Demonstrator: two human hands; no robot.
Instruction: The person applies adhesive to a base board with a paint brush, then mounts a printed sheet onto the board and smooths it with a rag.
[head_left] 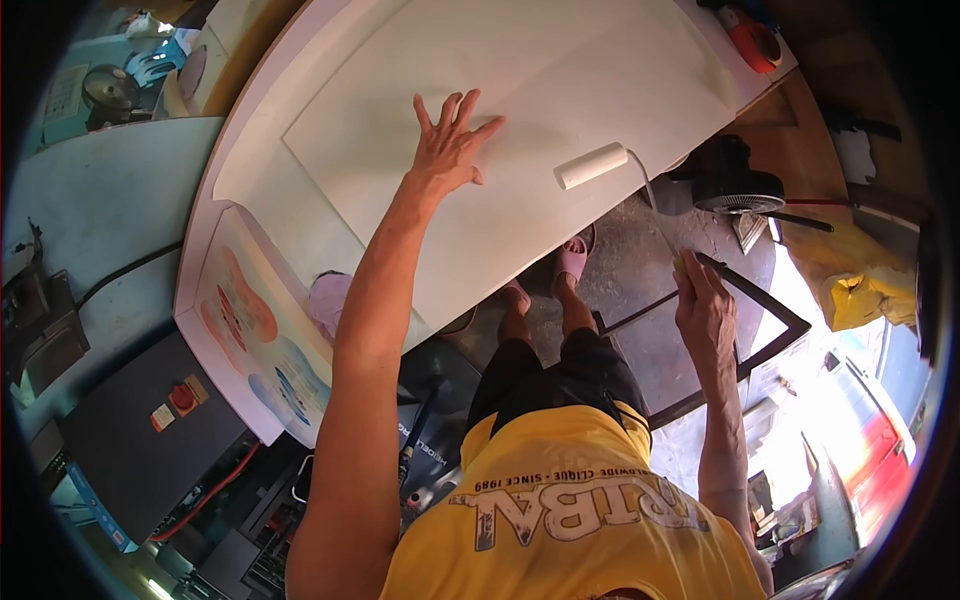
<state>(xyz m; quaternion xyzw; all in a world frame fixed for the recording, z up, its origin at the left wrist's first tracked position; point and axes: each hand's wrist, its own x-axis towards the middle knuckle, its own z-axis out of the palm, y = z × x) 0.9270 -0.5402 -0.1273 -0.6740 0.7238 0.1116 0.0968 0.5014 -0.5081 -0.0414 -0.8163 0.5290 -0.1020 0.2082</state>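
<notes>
My left hand reaches over a large white sheet with its fingers spread wide and nothing in them. It is close above or on the sheet's surface; I cannot tell which. My right hand is closed round the handle of a paint roller, beside the table's near edge. The roller's white sleeve overlaps the lower right part of the sheet, and its bent wire arm leads back to my fist. Under the sheet spreads a white tabletop.
A printed picture and a pinkish cloth lie at the table's left. A red tape roll sits at the far right corner. A black fan stands beyond the right edge. A dark frame is near my right hand.
</notes>
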